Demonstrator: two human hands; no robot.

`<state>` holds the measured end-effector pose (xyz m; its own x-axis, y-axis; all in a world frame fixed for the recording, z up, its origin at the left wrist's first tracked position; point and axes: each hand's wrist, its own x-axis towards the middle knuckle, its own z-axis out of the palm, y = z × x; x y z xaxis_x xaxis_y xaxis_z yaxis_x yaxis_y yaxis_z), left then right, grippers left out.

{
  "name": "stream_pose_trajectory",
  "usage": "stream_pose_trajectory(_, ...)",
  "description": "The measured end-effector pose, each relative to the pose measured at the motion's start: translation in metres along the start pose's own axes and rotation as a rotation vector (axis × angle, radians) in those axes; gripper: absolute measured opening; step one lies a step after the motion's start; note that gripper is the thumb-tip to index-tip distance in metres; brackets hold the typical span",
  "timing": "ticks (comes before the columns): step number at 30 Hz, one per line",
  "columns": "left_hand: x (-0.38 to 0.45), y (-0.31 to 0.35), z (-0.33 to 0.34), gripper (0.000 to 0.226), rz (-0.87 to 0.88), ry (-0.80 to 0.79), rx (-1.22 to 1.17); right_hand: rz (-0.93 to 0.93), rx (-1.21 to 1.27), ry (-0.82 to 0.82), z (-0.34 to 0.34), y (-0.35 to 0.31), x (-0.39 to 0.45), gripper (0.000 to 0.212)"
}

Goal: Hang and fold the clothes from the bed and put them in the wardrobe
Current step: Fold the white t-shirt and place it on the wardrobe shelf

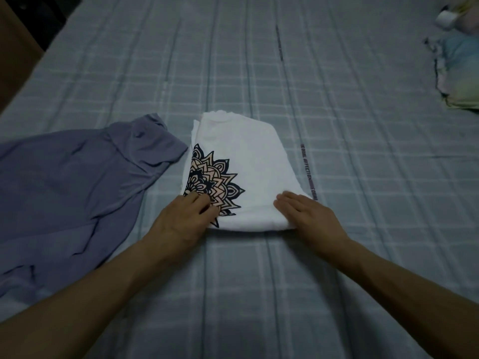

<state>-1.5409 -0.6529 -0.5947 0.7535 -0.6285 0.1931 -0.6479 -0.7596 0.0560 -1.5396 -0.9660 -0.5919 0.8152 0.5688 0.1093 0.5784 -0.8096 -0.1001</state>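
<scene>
A folded white T-shirt (243,156) with a black and peach mandala print lies in the middle of the bed. My left hand (181,218) rests on its near left corner, over the print, fingers somewhat bent against the cloth. My right hand (308,216) lies flat on the near right corner with straight fingers. A purple-blue garment (67,193) is spread unfolded on the bed to the left of the white shirt, apart from it.
The bed is covered by a grey-blue checked sheet (259,294). At the far right edge lies a pastel multicoloured cloth bundle (458,73) with a small white object (445,18) beyond it. A dark brown surface (15,53) shows past the bed's upper left.
</scene>
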Motion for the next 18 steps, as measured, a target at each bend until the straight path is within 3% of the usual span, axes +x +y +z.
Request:
stream_pose_trajectory(3,-0.022,0.018,-0.016,0.029,-0.04,-0.026,-0.011,-0.007,0.029,-0.005,-0.012,-0.016,-0.018,0.061)
stream_pose_trajectory(8,-0.074,0.072,-0.035,0.05,-0.106,-0.151,-0.098,0.01,0.079,-0.093,-0.031,-0.055,-0.072,0.066)
stream_pose_trajectory(13,-0.12,0.113,-0.052,0.045,-0.079,-0.306,-0.245,0.003,0.174,-0.279,-0.042,-0.083,-0.124,0.048)
stream_pose_trajectory(18,-0.104,0.091,-0.067,0.032,-0.165,-0.224,-0.351,0.076,0.338,-0.31,-0.061,-0.075,-0.11,0.047)
